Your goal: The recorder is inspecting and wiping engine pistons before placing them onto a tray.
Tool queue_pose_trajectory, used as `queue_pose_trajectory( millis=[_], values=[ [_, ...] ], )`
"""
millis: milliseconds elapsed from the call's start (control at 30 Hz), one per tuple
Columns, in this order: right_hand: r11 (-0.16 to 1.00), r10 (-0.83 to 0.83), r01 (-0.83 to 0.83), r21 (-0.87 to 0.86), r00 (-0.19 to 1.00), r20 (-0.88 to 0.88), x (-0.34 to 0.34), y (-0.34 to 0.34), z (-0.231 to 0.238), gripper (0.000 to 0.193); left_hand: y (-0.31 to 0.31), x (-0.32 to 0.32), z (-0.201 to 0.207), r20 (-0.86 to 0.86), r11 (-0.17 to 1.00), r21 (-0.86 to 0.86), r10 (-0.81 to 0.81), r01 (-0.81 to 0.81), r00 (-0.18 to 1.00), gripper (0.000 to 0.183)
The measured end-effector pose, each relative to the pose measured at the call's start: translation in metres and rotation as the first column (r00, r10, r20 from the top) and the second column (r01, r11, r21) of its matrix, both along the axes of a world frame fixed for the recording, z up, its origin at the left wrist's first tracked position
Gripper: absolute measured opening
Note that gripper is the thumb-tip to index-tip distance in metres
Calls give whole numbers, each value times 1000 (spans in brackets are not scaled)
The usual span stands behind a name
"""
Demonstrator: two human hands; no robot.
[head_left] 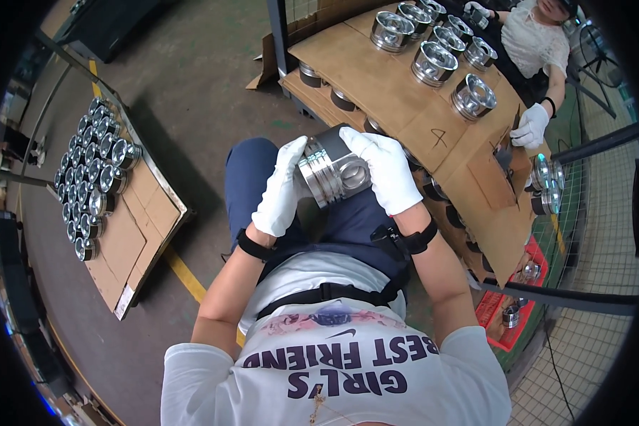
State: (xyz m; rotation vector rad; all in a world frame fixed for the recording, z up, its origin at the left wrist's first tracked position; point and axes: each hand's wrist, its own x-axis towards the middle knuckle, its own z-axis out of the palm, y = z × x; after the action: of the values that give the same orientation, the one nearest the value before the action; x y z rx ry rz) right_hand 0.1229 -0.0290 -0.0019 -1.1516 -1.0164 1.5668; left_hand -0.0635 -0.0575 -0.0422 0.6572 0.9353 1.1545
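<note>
Between my two white-gloved hands I hold a large metal piston [334, 170] above my lap, tilted on its side. Its ring grooves face left, and a round pin hole shows in its dark-coated side. My left hand [282, 188] is closed on the grooved end, with part of its fingers hidden behind the piston. My right hand [387, 170] grips the other end, fingers over the top edge and thumb side toward me. Black bands sit on both wrists.
At right, a cardboard-covered stack [433, 131] bears several upright pistons [434, 64], with more in layers beneath. A co-worker's gloved hand [531, 126] rests by its far edge. A red crate [500, 312] stands below. At left, a cardboard-topped pallet [131, 248] holds many pistons [92, 170].
</note>
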Motion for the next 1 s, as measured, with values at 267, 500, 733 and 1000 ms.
queue_pose_trajectory(
  millis=[267, 500, 733, 1000],
  values=[
    [997, 25, -26, -73, 1000, -17, -3, 2, 17, 35, 6, -14, -15, 135, 986, -72, -137, 148, 981, 60],
    [969, 145, -189, 161, 957, 252, 15, 5, -2, 34, 12, -13, 18, 458, 935, -277, -75, 223, 886, 49],
    [492, -208, -399, 774, 809, 550, 31, 4, -24, 18, 17, -24, 13, 584, 875, -238, -219, 422, 782, 65],
    [767, 11, -336, 547, 859, 512, 23, 4, 2, 23, 16, -15, 6, 592, 863, -292, -176, 413, 786, 68]
  ],
)
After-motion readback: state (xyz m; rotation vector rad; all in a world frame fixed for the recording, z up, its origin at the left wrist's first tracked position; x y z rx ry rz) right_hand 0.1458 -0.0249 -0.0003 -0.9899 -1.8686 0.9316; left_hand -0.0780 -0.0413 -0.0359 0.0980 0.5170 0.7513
